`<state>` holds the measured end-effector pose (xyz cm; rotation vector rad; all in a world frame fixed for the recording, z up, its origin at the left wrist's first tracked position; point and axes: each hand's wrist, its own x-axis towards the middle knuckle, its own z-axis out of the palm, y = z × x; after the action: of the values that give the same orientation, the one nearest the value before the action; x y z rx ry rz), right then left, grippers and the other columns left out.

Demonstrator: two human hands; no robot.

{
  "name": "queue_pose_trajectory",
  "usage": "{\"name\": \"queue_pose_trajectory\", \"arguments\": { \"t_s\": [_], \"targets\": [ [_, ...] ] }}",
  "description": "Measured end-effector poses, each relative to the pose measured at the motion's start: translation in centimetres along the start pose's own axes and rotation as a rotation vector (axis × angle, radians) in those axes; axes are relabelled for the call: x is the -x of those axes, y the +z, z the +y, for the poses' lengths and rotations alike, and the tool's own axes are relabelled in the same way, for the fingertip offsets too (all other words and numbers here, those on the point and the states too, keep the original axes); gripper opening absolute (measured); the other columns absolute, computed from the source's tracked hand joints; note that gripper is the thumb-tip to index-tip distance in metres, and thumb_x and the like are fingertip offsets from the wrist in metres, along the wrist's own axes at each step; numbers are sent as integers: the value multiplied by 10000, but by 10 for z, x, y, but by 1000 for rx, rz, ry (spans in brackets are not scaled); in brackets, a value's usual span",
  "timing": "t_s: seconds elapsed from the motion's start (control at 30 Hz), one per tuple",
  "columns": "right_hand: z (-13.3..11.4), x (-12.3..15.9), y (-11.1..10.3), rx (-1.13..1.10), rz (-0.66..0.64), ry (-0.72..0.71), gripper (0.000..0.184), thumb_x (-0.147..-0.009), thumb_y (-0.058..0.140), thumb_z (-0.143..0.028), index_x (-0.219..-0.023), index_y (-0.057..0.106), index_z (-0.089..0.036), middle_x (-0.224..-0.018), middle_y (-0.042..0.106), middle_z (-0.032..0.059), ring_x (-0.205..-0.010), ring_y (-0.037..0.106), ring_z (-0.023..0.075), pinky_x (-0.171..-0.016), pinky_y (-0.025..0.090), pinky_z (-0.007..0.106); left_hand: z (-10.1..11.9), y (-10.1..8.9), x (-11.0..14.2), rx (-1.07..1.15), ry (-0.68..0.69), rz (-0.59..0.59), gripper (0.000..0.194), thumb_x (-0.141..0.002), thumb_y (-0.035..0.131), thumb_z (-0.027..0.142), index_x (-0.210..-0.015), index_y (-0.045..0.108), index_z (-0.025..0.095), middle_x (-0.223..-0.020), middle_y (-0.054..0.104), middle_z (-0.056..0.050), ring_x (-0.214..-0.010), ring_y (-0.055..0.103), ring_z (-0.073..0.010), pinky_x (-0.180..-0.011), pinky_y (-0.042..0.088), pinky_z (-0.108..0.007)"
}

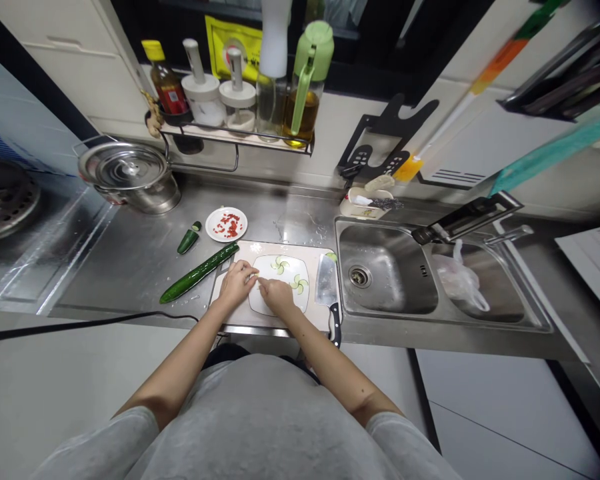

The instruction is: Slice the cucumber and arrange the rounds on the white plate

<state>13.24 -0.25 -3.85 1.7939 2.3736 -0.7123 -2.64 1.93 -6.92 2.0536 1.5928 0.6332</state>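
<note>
My left hand (237, 285) and my right hand (276, 295) meet over the left part of a white square plate (264, 266). Fingers of both are pinched together around something small and pale that I cannot make out. Thin green-edged cucumber slices form two pinwheels on the plate, one at the back (280, 265) and one at the right (299, 285). Beneath the plate lies a pale cutting board (319, 321). A kitchen knife (326, 280) rests along its right side, black handle toward me. A long cucumber (199, 273) lies to the left, its far end touching the board.
Behind the cucumber are cut cucumber pieces (188, 241) and a small round plate (210, 225) of red bits. A lidded steel pot (153, 193) stands back left. Bottles and jars line a wall rack (275, 138). Right of the board is a double sink (390, 257) holding a plastic bag (460, 280).
</note>
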Motion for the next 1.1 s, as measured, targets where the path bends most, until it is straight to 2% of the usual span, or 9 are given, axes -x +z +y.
{"name": "queue_pose_trajectory", "arguments": {
  "t_s": [0.53,1.1],
  "targets": [
    [-3,1,-3,34,-37,20,415,-999,287,-323,-1326,529,-241,-1024,701,84,-929,635,208,-726,444,286,-3,2,-2,-31,11,-28,227,-856,567,292,-1019,721,252,-1029,587,-60,-1002,515,-231,-880,449,-357],
    [-5,1,-4,72,-24,8,412,-1005,283,-317,-1331,516,-219,-1015,702,105,-927,645,211,-738,446,284,-3,6,-3,35,-25,10,233,-852,559,289,-1003,730,243,-1013,586,-67,-997,542,-229,-887,455,-367]
  ]
}}
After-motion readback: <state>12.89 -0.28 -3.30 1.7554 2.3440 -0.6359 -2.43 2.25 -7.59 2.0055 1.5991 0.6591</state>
